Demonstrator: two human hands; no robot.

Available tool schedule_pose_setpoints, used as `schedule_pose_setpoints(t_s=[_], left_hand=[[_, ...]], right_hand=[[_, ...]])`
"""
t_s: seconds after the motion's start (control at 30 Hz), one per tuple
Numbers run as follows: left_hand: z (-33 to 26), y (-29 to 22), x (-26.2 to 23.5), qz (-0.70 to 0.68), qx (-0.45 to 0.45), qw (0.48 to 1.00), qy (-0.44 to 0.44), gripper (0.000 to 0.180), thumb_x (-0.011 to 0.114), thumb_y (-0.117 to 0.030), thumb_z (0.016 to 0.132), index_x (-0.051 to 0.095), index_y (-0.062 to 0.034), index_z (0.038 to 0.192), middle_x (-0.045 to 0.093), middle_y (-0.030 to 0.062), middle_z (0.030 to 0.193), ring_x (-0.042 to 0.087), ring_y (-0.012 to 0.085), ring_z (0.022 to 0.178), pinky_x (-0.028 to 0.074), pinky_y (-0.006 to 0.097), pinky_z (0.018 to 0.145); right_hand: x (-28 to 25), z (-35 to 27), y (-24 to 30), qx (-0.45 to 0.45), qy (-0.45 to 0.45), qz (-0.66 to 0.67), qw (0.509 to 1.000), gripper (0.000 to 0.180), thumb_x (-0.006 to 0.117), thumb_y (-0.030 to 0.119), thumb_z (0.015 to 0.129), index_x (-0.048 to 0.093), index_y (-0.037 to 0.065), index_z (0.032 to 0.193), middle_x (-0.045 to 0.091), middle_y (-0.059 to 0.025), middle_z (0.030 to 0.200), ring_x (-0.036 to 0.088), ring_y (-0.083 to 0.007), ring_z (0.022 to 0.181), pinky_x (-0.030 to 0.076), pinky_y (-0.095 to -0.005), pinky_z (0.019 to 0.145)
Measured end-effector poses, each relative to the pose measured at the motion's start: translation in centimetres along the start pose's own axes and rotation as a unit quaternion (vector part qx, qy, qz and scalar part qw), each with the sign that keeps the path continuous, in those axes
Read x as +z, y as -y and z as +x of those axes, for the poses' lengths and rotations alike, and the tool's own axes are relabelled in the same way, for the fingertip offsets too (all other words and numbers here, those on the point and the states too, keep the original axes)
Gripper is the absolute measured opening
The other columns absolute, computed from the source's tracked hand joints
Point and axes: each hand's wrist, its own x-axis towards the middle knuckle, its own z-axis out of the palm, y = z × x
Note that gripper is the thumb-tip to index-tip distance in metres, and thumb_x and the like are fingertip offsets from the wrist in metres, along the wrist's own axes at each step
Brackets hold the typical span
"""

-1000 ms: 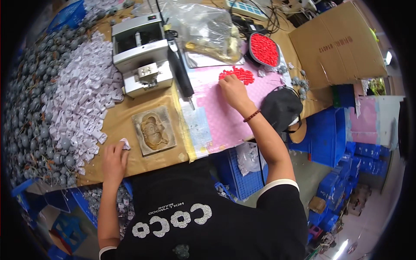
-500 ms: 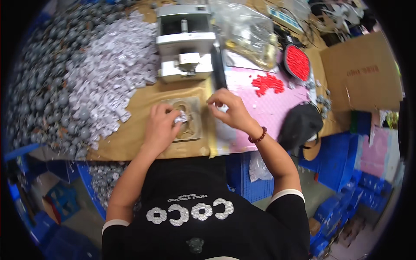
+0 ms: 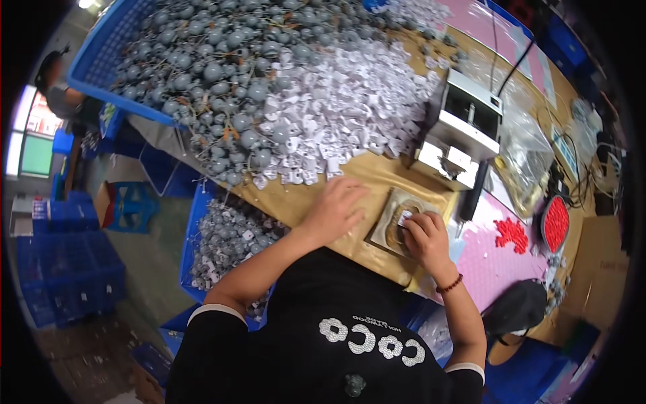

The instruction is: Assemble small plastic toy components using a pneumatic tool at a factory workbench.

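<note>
My right hand [image 3: 429,239] is over a flat square fixture [image 3: 382,229] with a shaped recess. Its fingertips are pinched on a small white plastic piece [image 3: 405,217] at the recess. To the left, my left hand [image 3: 335,210] is held over the brown-covered table with its fingers stretched out and nothing visible in it. It is nearest to a broad heap of small white plastic pieces [image 3: 350,101]. Beyond the fixture stands a white and dark bench machine [image 3: 464,114].
Grey round parts with thin stems [image 3: 208,71] fill the far left, beside a blue basket [image 3: 101,54]. Small red pieces [image 3: 511,234] lie on a pink sheet, near a bowl of red pieces [image 3: 555,223] and a black cap [image 3: 518,304]. Clear plastic bags [image 3: 528,168] lie behind.
The view has swung left. My left hand has left the fixture and moved toward the white heap, its fingers now apart. My right hand has come onto the fixture from its right side.
</note>
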Motion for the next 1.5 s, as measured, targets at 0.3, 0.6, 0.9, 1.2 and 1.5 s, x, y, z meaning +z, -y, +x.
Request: schedule_pose_setpoints(t_s=[0.3,0.6,0.9,1.2,1.5], left_hand=[[-0.5,6.8,-12.6,0.267,-0.1,0.939,-0.191,0.029,0.075,-0.007,0.081,0.069,-0.0079,0.109,0.062,0.0123,0.112,0.054,0.0353,0.107,0.044,0.045,0.094],[4.5,7.1,-10.3,0.407,-0.21,0.889,0.005,0.056,0.084,-0.028,0.074,0.063,-0.0121,0.124,0.058,0.0104,0.111,0.05,0.0323,0.112,0.037,0.047,0.094],[6.8,7.4,-14.9,0.236,-0.144,0.948,-0.159,0.041,0.078,-0.014,0.08,0.064,-0.011,0.119,0.059,0.0114,0.108,0.062,0.0292,0.097,0.051,0.04,0.082],[10.8,-3.5,-18.9,-0.235,0.032,0.962,-0.135,0.044,0.073,-0.008,0.085,0.06,-0.0038,0.127,0.059,0.0063,0.118,0.062,0.0169,0.104,0.051,0.033,0.092],[9.1,-9.9,-8.4,-0.551,-0.018,0.815,0.177,0.049,0.071,-0.014,0.082,0.057,0.0001,0.126,0.055,0.0166,0.129,0.06,0.0273,0.116,0.048,0.042,0.104]], right_hand=[[0.5,-0.6,0.0,0.077,-0.002,0.031,0.997,0.033,0.077,0.0,0.077,0.067,0.005,0.107,0.063,-0.0116,0.107,0.06,-0.0333,0.098,0.051,-0.0427,0.083],[-0.7,-1.4,-0.4,0.192,-0.049,0.16,0.967,0.029,0.071,-0.003,0.086,0.065,-0.001,0.115,0.061,-0.0172,0.113,0.064,-0.0301,0.096,0.054,-0.0361,0.083],[-1.7,-1.0,-0.4,0.183,-0.064,0.184,0.964,0.025,0.067,-0.007,0.088,0.065,-0.001,0.113,0.063,-0.0145,0.11,0.065,-0.0226,0.085,0.054,-0.0314,0.077],[-3.0,-0.1,-0.6,0.171,-0.128,0.16,0.964,0.035,0.07,-0.005,0.086,0.064,0.0,0.12,0.062,-0.0152,0.116,0.062,-0.0234,0.089,0.052,-0.0325,0.079],[-10.0,6.7,3.1,0.115,-0.096,0.293,0.944,0.051,0.076,0.006,0.087,0.058,0.0,0.134,0.066,-0.0178,0.118,0.065,-0.0258,0.109,0.052,-0.0381,0.095]])
